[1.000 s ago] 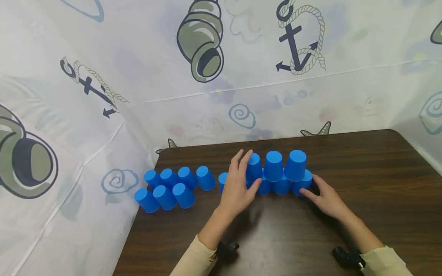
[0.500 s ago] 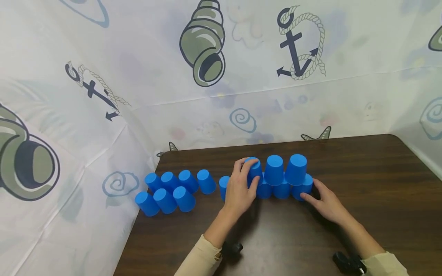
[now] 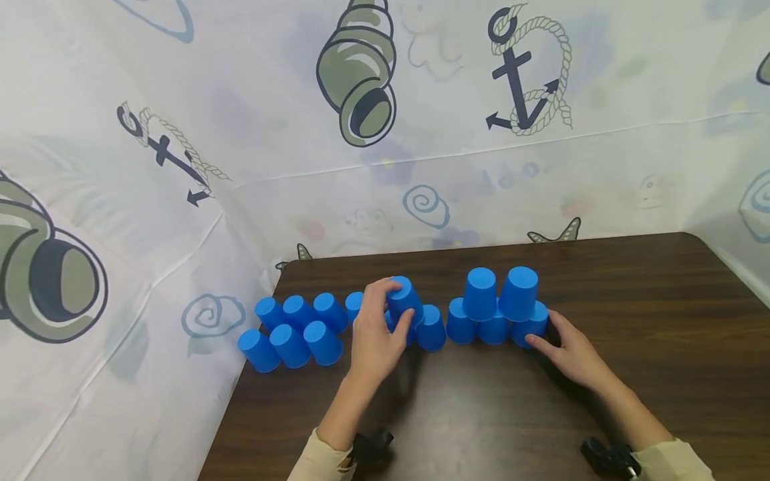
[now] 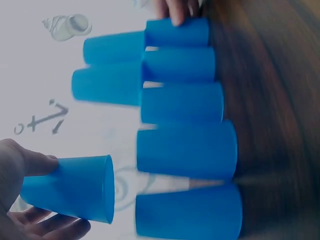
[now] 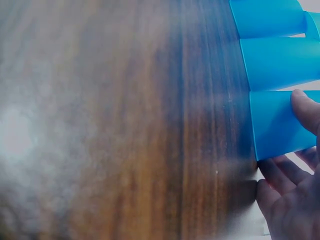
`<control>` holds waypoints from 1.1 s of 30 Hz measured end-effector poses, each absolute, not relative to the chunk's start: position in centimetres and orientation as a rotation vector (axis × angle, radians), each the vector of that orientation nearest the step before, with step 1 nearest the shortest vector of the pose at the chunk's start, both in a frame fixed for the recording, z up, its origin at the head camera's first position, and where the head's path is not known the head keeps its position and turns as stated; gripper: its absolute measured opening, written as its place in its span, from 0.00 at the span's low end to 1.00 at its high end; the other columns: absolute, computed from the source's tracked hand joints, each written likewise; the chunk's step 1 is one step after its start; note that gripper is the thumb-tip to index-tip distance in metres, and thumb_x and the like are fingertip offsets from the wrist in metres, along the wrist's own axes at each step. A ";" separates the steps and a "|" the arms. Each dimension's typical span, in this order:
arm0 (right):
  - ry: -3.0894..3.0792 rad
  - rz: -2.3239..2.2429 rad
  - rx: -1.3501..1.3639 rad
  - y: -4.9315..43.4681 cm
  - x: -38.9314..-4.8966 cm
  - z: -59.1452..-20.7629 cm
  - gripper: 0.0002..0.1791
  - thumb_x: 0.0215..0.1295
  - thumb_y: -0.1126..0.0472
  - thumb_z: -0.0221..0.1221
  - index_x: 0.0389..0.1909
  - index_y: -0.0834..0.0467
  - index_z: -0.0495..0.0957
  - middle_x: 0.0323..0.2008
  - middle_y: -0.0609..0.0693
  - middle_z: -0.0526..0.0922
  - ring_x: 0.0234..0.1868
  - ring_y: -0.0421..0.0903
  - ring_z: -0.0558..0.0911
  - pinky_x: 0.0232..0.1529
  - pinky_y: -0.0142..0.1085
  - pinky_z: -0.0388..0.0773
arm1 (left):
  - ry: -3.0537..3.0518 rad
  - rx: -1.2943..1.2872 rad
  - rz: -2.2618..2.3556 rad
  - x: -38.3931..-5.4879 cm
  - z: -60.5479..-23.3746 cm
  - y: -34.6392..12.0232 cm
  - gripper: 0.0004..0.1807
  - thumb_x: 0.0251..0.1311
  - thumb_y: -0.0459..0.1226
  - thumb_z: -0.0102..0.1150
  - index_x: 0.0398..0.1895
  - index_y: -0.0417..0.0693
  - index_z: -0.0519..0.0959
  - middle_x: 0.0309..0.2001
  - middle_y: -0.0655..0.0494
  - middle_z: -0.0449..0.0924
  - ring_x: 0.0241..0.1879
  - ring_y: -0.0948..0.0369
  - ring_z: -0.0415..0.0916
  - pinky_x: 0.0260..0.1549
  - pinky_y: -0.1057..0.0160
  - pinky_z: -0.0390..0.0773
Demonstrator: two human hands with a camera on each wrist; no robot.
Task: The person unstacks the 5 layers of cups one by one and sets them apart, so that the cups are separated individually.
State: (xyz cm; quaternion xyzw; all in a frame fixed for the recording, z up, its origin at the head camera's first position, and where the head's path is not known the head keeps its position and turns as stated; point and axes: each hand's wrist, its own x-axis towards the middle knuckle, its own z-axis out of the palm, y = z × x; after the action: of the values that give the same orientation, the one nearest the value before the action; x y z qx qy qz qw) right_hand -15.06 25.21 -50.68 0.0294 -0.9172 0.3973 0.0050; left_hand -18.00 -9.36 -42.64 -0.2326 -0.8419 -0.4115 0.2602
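Note:
My left hand [image 3: 379,341] grips an upside-down blue cup [image 3: 404,297] between thumb and fingers. In the left wrist view that held cup [image 4: 70,185] hangs in the air, apart from the row of cups. The bottom row runs sideways, with one cup [image 3: 430,329] just right of the held one and a gap beside it. Two upper cups [image 3: 480,294] stand across the three cups at the right end. My right hand [image 3: 571,351] holds the rightmost bottom cup [image 5: 280,122], thumb on its near side and fingers round the outer side.
Several more upside-down blue cups [image 3: 290,346] stand in two short rows at the left of the dark wooden table [image 3: 481,414]. A white cloth [image 3: 277,133] printed with shells and anchors hangs behind and to the left. Black wrist cameras [image 3: 607,457] sit under both wrists.
My left hand has closed round the left cup of the upper row, lifted it off and carried it leftward. My right hand has stayed at the rightmost bottom cup.

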 end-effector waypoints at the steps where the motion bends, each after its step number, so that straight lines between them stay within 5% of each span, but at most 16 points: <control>1: -2.872 1.247 0.090 25.2 -15.0 -50.7 0.43 0.70 0.43 0.56 0.71 0.69 0.55 0.66 0.73 0.62 0.66 0.74 0.62 0.59 0.70 0.60 | -2.281 -0.610 -1.121 -17.9 -42.5 -9.9 0.26 0.59 0.36 0.67 0.60 0.52 0.69 0.60 0.54 0.71 0.58 0.55 0.74 0.47 0.48 0.80; 14: -2.880 1.241 0.084 25.3 -15.2 -50.7 0.44 0.70 0.43 0.56 0.71 0.70 0.54 0.66 0.74 0.61 0.66 0.74 0.61 0.60 0.70 0.58 | -2.346 -0.338 -0.956 -16.2 -43.6 -16.7 0.27 0.52 0.35 0.73 0.54 0.49 0.72 0.54 0.51 0.74 0.54 0.50 0.76 0.44 0.43 0.81; 24: -2.873 1.250 0.091 25.5 -15.1 -50.6 0.43 0.70 0.43 0.56 0.71 0.70 0.54 0.67 0.74 0.61 0.66 0.74 0.60 0.60 0.70 0.58 | -2.577 -0.245 -0.846 -16.8 -45.7 -16.9 0.26 0.51 0.35 0.73 0.52 0.50 0.71 0.54 0.48 0.72 0.54 0.45 0.76 0.50 0.39 0.76; 33: -2.885 1.250 0.086 25.6 -15.1 -50.4 0.43 0.70 0.43 0.56 0.71 0.70 0.54 0.67 0.74 0.60 0.66 0.74 0.60 0.60 0.70 0.58 | -2.658 -0.204 -0.817 -17.6 -46.6 -16.3 0.24 0.51 0.34 0.73 0.48 0.50 0.71 0.50 0.45 0.73 0.48 0.43 0.79 0.46 0.41 0.79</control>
State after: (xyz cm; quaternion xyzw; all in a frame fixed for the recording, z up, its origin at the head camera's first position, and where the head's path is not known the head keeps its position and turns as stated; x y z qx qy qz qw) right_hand -15.08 25.55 -50.37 0.0273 -0.9172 0.3974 -0.0019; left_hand -17.65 -16.33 -46.58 -0.0720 -0.9385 -0.2885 0.1756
